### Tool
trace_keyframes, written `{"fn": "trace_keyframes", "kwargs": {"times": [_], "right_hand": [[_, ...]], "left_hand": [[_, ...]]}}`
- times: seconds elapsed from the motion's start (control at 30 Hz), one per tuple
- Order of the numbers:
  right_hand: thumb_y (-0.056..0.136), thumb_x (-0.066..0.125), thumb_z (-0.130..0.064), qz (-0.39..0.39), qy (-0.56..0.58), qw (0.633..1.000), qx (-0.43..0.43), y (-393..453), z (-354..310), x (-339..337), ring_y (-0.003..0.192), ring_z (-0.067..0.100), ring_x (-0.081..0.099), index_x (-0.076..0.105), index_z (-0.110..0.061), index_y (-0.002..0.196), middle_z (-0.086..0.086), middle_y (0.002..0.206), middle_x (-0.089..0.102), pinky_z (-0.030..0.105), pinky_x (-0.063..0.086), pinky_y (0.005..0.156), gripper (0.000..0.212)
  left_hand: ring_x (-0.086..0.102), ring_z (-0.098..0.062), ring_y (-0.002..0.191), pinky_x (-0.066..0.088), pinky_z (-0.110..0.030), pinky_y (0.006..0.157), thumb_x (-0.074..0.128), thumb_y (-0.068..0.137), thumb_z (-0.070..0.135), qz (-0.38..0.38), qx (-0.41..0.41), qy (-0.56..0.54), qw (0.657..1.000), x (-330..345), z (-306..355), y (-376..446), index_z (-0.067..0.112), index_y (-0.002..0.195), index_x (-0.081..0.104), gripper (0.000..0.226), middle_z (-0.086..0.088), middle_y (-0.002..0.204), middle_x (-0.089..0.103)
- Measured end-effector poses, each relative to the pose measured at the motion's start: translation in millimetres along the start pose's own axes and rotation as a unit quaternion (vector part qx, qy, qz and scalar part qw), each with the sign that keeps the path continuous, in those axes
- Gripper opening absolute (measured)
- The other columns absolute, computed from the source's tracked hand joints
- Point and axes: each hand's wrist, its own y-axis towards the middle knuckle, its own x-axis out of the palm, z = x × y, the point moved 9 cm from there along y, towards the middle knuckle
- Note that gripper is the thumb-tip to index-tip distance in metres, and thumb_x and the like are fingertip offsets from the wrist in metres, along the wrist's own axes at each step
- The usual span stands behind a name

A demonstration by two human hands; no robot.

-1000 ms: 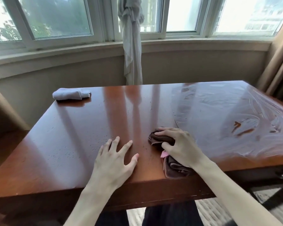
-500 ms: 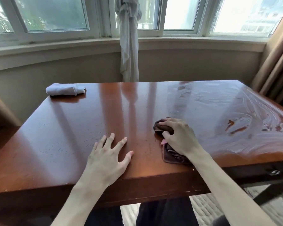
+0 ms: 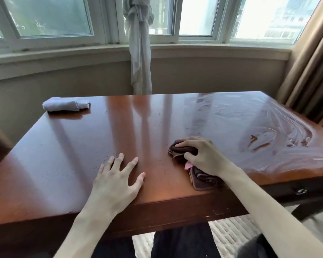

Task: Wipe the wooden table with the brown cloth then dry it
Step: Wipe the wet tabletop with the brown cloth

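- Brown cloth [image 3: 198, 170], bunched under the curled right hand [image 3: 203, 157]: press flatter, sweep left over the dry table [image 3: 63, 146].
- Left hand [image 3: 117, 179], fingers spread and empty, braces.

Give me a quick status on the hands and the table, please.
Right hand grips brown cloth near front edge. Left hand flat on wooden table. Right half streaked wet. Folded grey cloth far left corner, clear.
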Motion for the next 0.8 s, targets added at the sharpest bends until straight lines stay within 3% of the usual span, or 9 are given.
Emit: {"fn": "trace_keyframes", "kwargs": {"times": [0.1, 0.23, 0.33, 0.4, 0.47, 0.57, 0.67, 0.73, 0.8], "right_hand": [[0.079, 0.054, -0.033, 0.039, -0.049, 0.998, 0.023, -4.9, -4.2, 5.5, 0.129, 0.005, 0.052, 0.074, -0.038, 0.117, -0.022, 0.132, 0.064, 0.032, 0.040, 0.112, 0.044], [0.078, 0.053, -0.033, -0.014, 0.004, 0.999, -0.045, -23.5, -18.1, 14.9, 0.127, -0.003, 0.052, 0.074, -0.039, 0.116, -0.026, 0.129, 0.063, 0.023, 0.037, 0.111, 0.044], [0.076, 0.054, -0.039, 0.037, 0.005, 0.998, 0.042, 3.3, 5.7, 2.4, 0.125, 0.001, 0.054, 0.071, -0.041, 0.119, -0.025, 0.132, 0.062, 0.033, 0.043, 0.110, 0.047], [0.078, 0.056, -0.037, 0.077, -0.056, 0.991, 0.097, -0.1, 8.8, 6.5, 0.132, 0.008, 0.049, 0.068, -0.040, 0.125, -0.022, 0.140, 0.057, 0.033, 0.041, 0.111, 0.049], [0.078, 0.058, -0.035, 0.072, -0.073, 0.992, 0.067, -18.8, -6.2, 17.3, 0.136, 0.005, 0.043, 0.067, -0.040, 0.127, -0.024, 0.142, 0.055, 0.031, 0.039, 0.112, 0.050], [0.076, 0.058, -0.040, 0.047, -0.009, 0.997, 0.056, -18.4, -3.2, 12.6, 0.130, 0.002, 0.049, 0.067, -0.045, 0.122, -0.027, 0.137, 0.056, 0.031, 0.042, 0.108, 0.048], [0.083, 0.061, -0.035, 0.108, -0.068, 0.977, 0.172, 20.7, 20.3, -2.5, 0.125, 0.019, 0.055, 0.064, -0.038, 0.127, -0.015, 0.137, 0.057, 0.034, 0.045, 0.098, 0.045], [0.084, 0.058, -0.033, 0.113, -0.140, 0.975, 0.127, 33.4, 4.7, 11.2, 0.128, 0.019, 0.051, 0.067, -0.037, 0.122, -0.014, 0.133, 0.059, 0.035, 0.047, 0.099, 0.040], [0.085, 0.058, -0.033, 0.070, -0.105, 0.990, 0.065, 32.6, -9.8, 29.5, 0.134, 0.007, 0.044, 0.068, -0.043, 0.122, -0.023, 0.137, 0.056, 0.032, 0.044, 0.103, 0.039]], "left_hand": [[0.009, -0.023, 0.155, 0.009, -0.040, 0.126, 0.026, 0.094, 0.073, 0.000, 0.001, 0.003, 1.000, 1.9, -1.2, -0.2, 0.049, 0.156, 0.020, 0.066, 0.001, 0.168, 0.016], [0.011, -0.023, 0.154, 0.011, -0.041, 0.126, 0.017, 0.090, 0.077, 0.000, 0.000, 0.011, 1.000, 3.0, -0.8, -0.1, 0.048, 0.156, 0.020, 0.071, 0.000, 0.167, 0.018], [0.011, -0.023, 0.154, 0.011, -0.041, 0.126, 0.020, 0.093, 0.075, -0.007, -0.001, 0.007, 1.000, 2.2, 0.2, 0.3, 0.049, 0.156, 0.020, 0.068, 0.000, 0.167, 0.017], [0.010, -0.021, 0.154, 0.011, -0.040, 0.126, 0.027, 0.095, 0.072, -0.008, -0.001, -0.007, 1.000, -0.6, -0.5, -1.0, 0.050, 0.155, 0.020, 0.065, 0.002, 0.167, 0.016], [0.007, -0.020, 0.155, 0.011, -0.039, 0.126, 0.028, 0.095, 0.072, -0.018, -0.001, -0.011, 1.000, 0.1, -0.7, -4.6, 0.051, 0.155, 0.019, 0.065, 0.004, 0.167, 0.014], [0.009, -0.017, 0.154, 0.016, -0.039, 0.125, 0.028, 0.094, 0.073, -0.044, -0.011, -0.012, 0.999, -3.3, 0.2, 1.4, 0.051, 0.155, 0.020, 0.064, 0.006, 0.167, 0.016], [0.021, -0.016, 0.151, 0.026, -0.040, 0.122, 0.031, 0.095, 0.071, -0.036, 0.004, -0.025, 0.999, -14.4, 7.4, 25.6, 0.046, 0.154, 0.030, 0.064, 0.005, 0.162, 0.028], [0.023, -0.015, 0.150, 0.027, -0.042, 0.121, 0.035, 0.096, 0.069, -0.033, 0.026, -0.037, 0.998, -17.2, 18.7, 45.3, 0.044, 0.153, 0.033, 0.062, 0.006, 0.161, 0.030], [0.023, -0.015, 0.150, 0.027, -0.041, 0.119, 0.039, 0.096, 0.067, -0.033, 0.039, -0.055, 0.997, -13.9, 27.9, 70.7, 0.044, 0.151, 0.036, 0.060, 0.006, 0.161, 0.031]]}}
